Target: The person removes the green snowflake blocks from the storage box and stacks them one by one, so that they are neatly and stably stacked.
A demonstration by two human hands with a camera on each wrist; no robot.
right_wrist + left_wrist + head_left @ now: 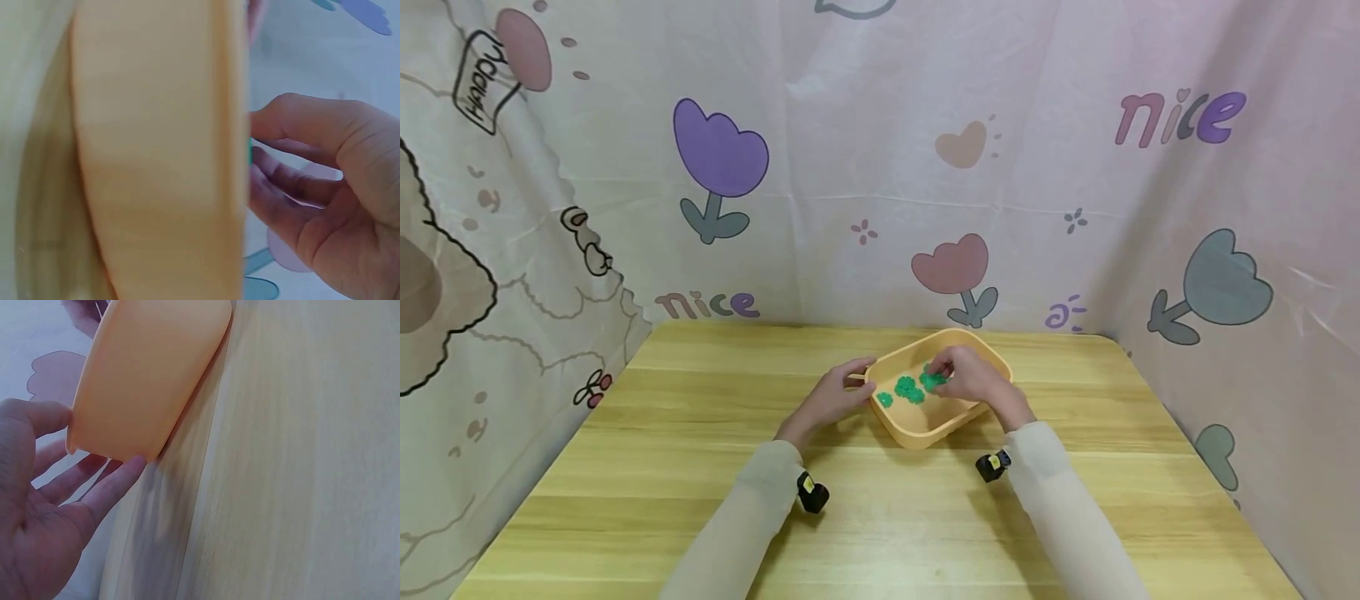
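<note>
A yellow-orange rectangular box (pixel 922 439) with rounded corners stands on the table, several small green flower-shaped pieces (pixel 906 387) lying in its left half. At the box's left end is my left hand (pixel 832 398); its extended fingers and thumb touch the outside of the wall and the rim, as the left wrist view shows. My right hand (pixel 972 377) reaches over the near wall into the box. Its thumb and fingers pinch a green flower-shaped piece (pixel 932 380). In the right wrist view the wall hides the fingertips, and only a green sliver (pixel 250 152) shows between them.
The wooden table (pixel 625 492) carries the box near its back edge. A printed curtain (pixel 820 150) hangs behind the table and along both sides. A small black camera sits on each wrist, the right wrist camera (pixel 992 467) close to the box's near right corner.
</note>
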